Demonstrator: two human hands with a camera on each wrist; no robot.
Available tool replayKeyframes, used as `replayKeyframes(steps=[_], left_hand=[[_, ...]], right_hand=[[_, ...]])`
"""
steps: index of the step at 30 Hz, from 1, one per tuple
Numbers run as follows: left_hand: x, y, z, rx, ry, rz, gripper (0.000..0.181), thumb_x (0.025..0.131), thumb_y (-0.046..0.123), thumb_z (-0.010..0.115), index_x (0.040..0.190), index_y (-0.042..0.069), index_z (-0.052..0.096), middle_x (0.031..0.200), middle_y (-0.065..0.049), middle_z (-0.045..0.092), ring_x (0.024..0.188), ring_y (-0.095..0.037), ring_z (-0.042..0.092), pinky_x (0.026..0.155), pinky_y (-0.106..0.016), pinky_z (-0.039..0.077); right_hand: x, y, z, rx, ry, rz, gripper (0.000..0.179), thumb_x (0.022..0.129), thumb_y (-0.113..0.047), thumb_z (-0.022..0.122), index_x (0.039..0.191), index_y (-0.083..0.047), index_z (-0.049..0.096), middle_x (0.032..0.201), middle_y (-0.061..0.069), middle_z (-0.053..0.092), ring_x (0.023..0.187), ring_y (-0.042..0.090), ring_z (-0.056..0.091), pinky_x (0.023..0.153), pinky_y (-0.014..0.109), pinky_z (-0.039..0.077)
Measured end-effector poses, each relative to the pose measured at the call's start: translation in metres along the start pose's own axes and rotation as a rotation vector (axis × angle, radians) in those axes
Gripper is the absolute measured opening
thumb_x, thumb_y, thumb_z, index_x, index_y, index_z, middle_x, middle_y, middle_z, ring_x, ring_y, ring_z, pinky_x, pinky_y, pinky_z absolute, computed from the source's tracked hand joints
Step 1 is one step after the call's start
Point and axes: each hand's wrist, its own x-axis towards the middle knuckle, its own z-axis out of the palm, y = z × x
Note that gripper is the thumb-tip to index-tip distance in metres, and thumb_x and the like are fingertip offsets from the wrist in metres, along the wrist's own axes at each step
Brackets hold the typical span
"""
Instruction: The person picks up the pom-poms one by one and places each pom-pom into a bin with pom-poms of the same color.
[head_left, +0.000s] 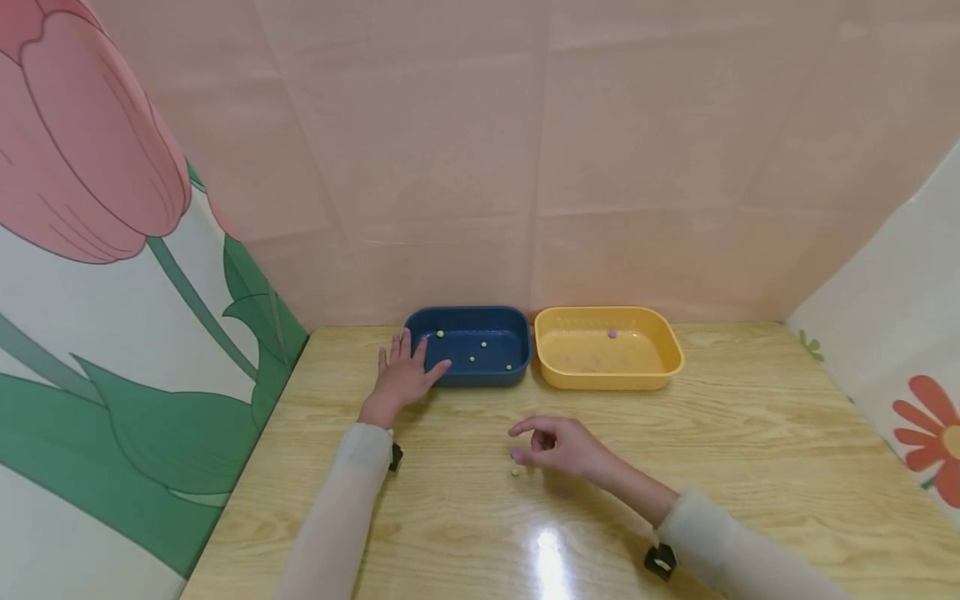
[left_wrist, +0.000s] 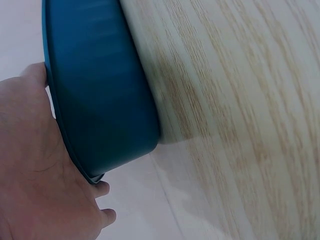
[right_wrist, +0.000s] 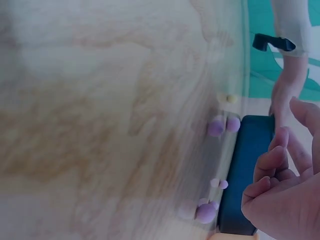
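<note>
Room to pass between the left hand (head_left: 401,380) and the right hand (head_left: 561,447), and rightward of the latter, over the pale wood-grained tabletop (head_left: 780,450). Low obstacles beside the right hand: small round purple beads (right_wrist: 206,213) and a small round yellow bead (head_left: 514,472). Ahead and slightly right of it, blocked by a yellow rectangular plastic tray (head_left: 609,382); rightward of the left hand, by a dark-blue rectangular plastic tray (head_left: 480,379), touching.

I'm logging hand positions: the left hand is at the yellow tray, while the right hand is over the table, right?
Not quite: the left hand is at the blue tray, not the yellow tray, as the head view shows. The right hand is over the table.
</note>
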Motion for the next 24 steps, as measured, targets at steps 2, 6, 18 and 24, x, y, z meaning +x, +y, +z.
replayKeyframes(steps=[2, 6, 18, 24], left_hand=[[0.0003, -0.0001, 0.0000, 0.001, 0.001, 0.000, 0.089, 0.100, 0.072, 0.030, 0.163, 0.010, 0.017, 0.169, -0.020, -0.007, 0.155, -0.038, -0.012, 0.121, -0.061, -0.006], [0.0003, 0.0002, 0.0000, 0.004, 0.003, -0.001, 0.089, 0.100, 0.072, 0.031, 0.163, 0.011, 0.017, 0.169, -0.020, -0.007, 0.155, -0.038, -0.011, 0.121, -0.060, -0.006], [0.0006, -0.0017, 0.0014, -0.007, 0.006, 0.003, 0.090, 0.100, 0.073, 0.030, 0.163, 0.011, 0.017, 0.169, -0.019, -0.007, 0.155, -0.036, -0.013, 0.121, -0.060, -0.006], [0.0003, -0.0021, 0.0019, 0.000, 0.008, 0.001, 0.091, 0.099, 0.074, 0.029, 0.163, 0.011, 0.018, 0.169, -0.019, -0.006, 0.155, -0.038, -0.009, 0.121, -0.060, -0.006]], right_hand=[[-0.0005, 0.0024, 0.0016, 0.007, -0.008, -0.003, 0.031, 0.091, -0.021, 0.078, 0.118, -0.007, 0.073, 0.073, -0.005, 0.061, 0.079, 0.014, 0.064, 0.087, 0.031, 0.055], [-0.0020, 0.0060, 0.0039, -0.020, -0.007, -0.015, 0.031, 0.089, -0.023, 0.080, 0.117, -0.009, 0.075, 0.070, -0.008, 0.060, 0.095, 0.018, 0.068, 0.102, 0.036, 0.050], [-0.0046, 0.0087, 0.0066, -0.048, -0.135, -0.037, 0.035, 0.086, -0.021, 0.082, 0.118, -0.008, 0.075, 0.076, -0.008, 0.065, 0.064, 0.002, 0.053, 0.055, 0.020, 0.044], [-0.0042, 0.0100, 0.0080, -0.066, -0.188, -0.052, 0.035, 0.085, -0.018, 0.083, 0.118, -0.008, 0.075, 0.074, -0.009, 0.066, 0.063, 0.001, 0.054, 0.056, 0.019, 0.044]])
